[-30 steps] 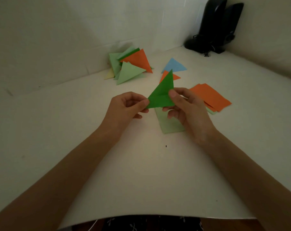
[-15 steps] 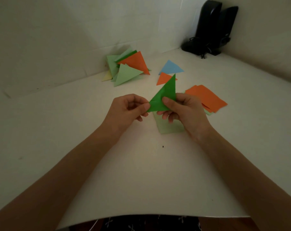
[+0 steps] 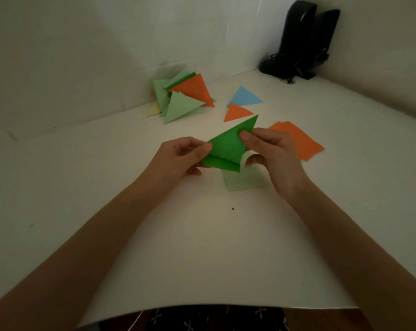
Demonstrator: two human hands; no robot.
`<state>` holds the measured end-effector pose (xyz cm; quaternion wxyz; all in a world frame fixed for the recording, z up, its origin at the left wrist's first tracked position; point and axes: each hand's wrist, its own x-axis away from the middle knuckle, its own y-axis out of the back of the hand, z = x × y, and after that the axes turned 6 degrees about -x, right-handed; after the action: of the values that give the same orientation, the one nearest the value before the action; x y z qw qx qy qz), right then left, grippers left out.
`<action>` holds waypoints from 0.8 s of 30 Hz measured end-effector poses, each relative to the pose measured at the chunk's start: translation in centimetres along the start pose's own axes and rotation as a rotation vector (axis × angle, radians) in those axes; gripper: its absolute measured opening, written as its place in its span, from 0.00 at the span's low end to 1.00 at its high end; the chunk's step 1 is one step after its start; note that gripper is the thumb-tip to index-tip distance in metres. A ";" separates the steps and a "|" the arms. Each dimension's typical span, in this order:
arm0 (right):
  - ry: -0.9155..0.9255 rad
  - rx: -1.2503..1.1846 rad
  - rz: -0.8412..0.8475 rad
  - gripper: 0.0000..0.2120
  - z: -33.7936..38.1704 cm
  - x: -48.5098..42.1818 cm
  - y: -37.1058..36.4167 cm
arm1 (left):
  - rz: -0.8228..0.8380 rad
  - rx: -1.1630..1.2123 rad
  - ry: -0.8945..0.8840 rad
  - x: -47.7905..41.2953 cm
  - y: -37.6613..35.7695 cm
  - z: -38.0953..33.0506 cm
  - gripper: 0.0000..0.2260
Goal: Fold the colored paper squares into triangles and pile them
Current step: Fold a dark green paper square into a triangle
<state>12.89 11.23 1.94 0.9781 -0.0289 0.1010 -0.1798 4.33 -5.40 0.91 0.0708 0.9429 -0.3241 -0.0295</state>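
A dark green paper (image 3: 228, 146), folded into a triangle, is held above the white table. My left hand (image 3: 180, 158) pinches its left corner and my right hand (image 3: 273, 156) pinches its upper right part with thumb on top. Under the hands lies a pale green paper square (image 3: 245, 181). Orange paper squares (image 3: 302, 140) lie stacked to the right. A pile of folded triangles (image 3: 183, 99), green, orange and yellow, sits at the back. A blue triangle (image 3: 245, 96) and a small orange triangle (image 3: 236, 112) lie apart from it.
Two black speakers (image 3: 302, 39) with a cable stand in the back right corner. White walls close the back and right side. The table's front edge (image 3: 226, 304) curves just before my body.
The green triangle has tipped from standing upright to lying lower and more level, its tip now pointing right. My right thumb slid up along it.
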 end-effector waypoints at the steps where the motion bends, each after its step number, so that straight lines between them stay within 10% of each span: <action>1: -0.007 -0.023 -0.012 0.10 0.0 0.0 0.0 | 0.010 0.017 -0.005 0.0 0.0 0.0 0.02; 17: -0.250 -0.196 -0.062 0.10 -0.3 -0.2 -0.3 | -0.214 -0.156 -0.173 0.0 0.4 0.0 0.07; 24: -0.046 -0.011 0.228 0.33 -0.6 0.3 0.0 | -0.315 -0.015 -0.073 -0.2 0.3 0.1 0.04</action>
<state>13.02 11.08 1.33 0.9941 -0.0265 0.0820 -0.0659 3.94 -5.52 0.85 0.0606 0.9798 -0.1745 -0.0768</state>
